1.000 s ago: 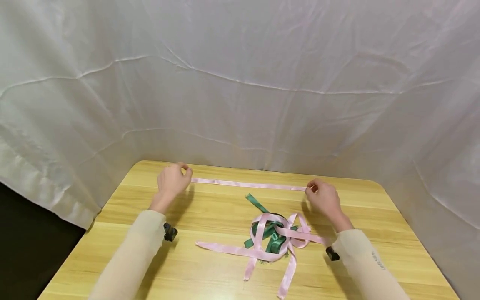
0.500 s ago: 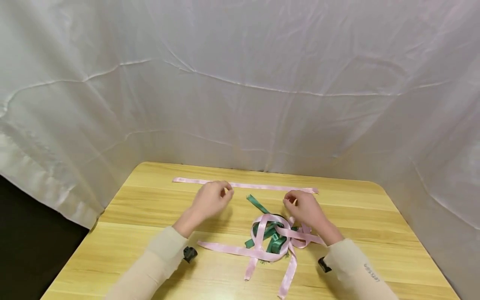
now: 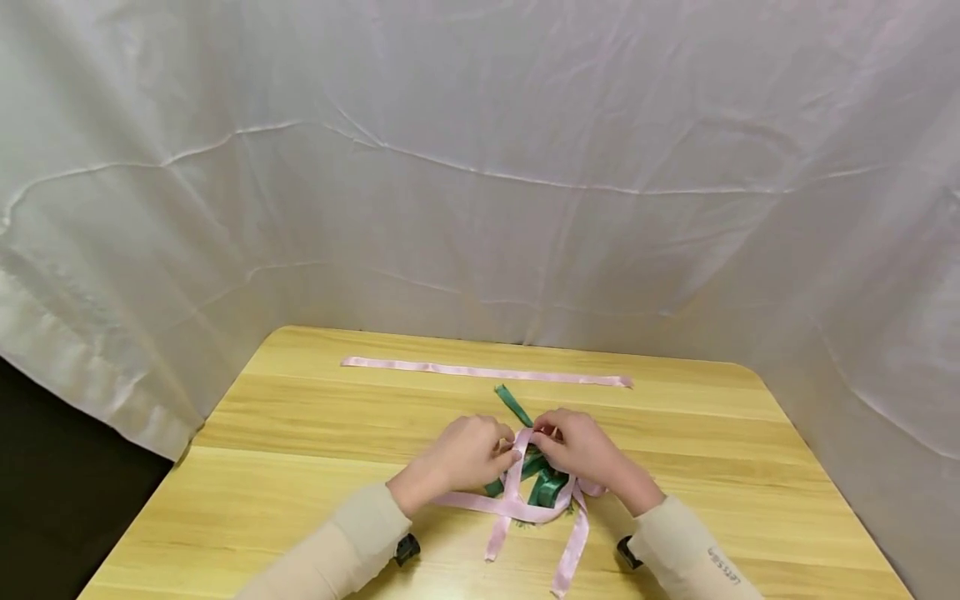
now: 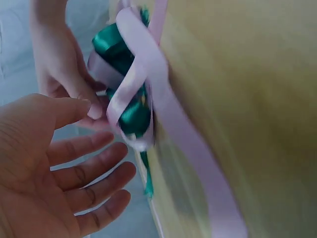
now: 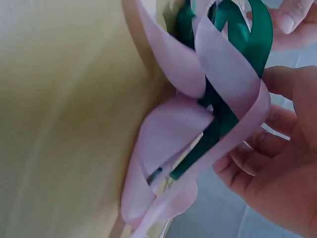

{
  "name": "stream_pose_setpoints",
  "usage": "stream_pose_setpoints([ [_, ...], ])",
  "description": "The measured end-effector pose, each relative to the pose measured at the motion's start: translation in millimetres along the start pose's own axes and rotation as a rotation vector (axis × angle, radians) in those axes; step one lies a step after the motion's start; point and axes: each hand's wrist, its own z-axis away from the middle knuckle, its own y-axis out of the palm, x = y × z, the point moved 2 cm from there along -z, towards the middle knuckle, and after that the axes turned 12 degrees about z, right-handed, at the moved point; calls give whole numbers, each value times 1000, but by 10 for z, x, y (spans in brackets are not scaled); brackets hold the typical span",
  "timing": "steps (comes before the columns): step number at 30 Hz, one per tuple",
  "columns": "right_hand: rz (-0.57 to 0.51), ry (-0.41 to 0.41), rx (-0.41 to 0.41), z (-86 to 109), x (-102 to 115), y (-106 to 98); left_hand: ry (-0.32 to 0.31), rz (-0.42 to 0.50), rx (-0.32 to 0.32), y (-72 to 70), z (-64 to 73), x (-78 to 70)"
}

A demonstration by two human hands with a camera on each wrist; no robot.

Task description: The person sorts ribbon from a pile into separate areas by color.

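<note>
Left hand: fingers relaxed and spread, the thumb apart from them; the hand (image 3: pixel 472 450) is at the left edge of the tangle, its fingertips close to the pink ribbon. Whether they touch it is unclear.
Right hand: fingers bent, with thumb and fingertips near each other at the tangle's far edge; the hand (image 3: pixel 581 450) partly covers the ribbon there, and I cannot tell whether it grips it.
Pink ribbon: looped and crossed over itself between the two hands; one band (image 3: pixel 513 475) runs toward the person from beside the fingertips of both.
Green ribbon: folded (image 3: pixel 551 487) inside the pink loops, between the hands and just on the near side of the right one.
Green end: a short tail (image 3: pixel 512 404) pointing away from the person, beyond the fingertips of both hands.
Pink ends: two tails, one (image 3: pixel 497 542) and another (image 3: pixel 573 554), lying on the near side of the hands; a further length (image 3: pixel 465 501) passes just on the near side of the left hand.
Strip: a separate pink length (image 3: pixel 487 372), nearly straight, beyond both hands and well apart from them.
Desk: wood-patterned top (image 3: pixel 300 417) under the hands and ribbons.
Cloth: pale and creased (image 3: pixel 465 225), behind the desk, well beyond the hands.
</note>
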Motion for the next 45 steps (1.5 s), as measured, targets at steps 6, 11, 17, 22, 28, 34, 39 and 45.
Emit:
stream_pose_setpoints([
  [6, 42, 21, 66, 41, 105, 51, -30, -52, 29, 110, 30, -68],
  [11, 30, -6, 112, 57, 170, 69, -81, -81, 23, 155, 50, -84],
  [17, -75, -67, 191, 70, 202, 54, -99, -106, 33, 162, 86, -82],
  [22, -156, -76, 236, 85, 233, 43, -80, -88, 51, 166, 130, -75],
  [28, -250, -64, 272, 108, 274, 28, -64, -98, 54, 167, 189, -60],
  [34, -306, -39, 330, 143, 301, 45, -45, -96, 79, 150, 246, -61],
  [39, -289, -70, 300, 157, 307, 19, -56, -47, 100, 94, 276, -55],
  [45, -239, -102, 209, 161, 298, -76, -47, 46, 83, 1, 287, -24],
])
